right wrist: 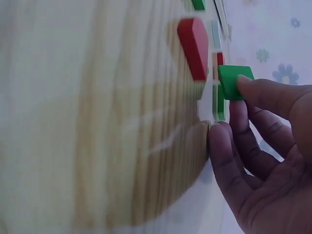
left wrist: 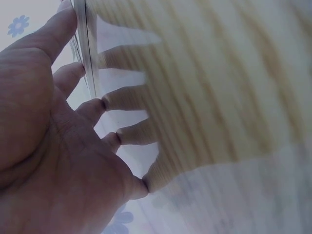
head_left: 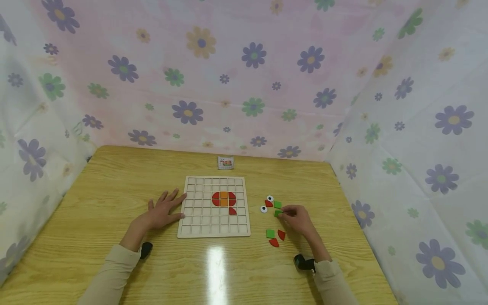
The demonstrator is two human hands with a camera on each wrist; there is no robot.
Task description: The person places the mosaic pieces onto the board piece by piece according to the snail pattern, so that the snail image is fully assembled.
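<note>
In the head view, a wooden grid board (head_left: 213, 236) lies on the table with red quarter-round tiles and orange square tiles (head_left: 224, 199) forming a rounded shape. One more red tile (head_left: 232, 211) sits just below that shape. My left hand (head_left: 162, 212) is spread flat beside the board, its thumb and fingertips touching the left edge. To the right of the board, my right hand (head_left: 299, 218) pinches a green square tile (right wrist: 228, 82) between thumb and fingers. The right wrist view shows that tile tilted up off the table, with another green tile (right wrist: 221, 103) behind it.
Near the right hand lie two white eye discs (head_left: 264, 209), a red tile (head_left: 268, 203) and a green square (head_left: 278, 204). Closer in are a green square (head_left: 270, 233) and two red quarter-rounds (head_left: 281, 234). A small picture card (head_left: 225, 163) lies behind the board.
</note>
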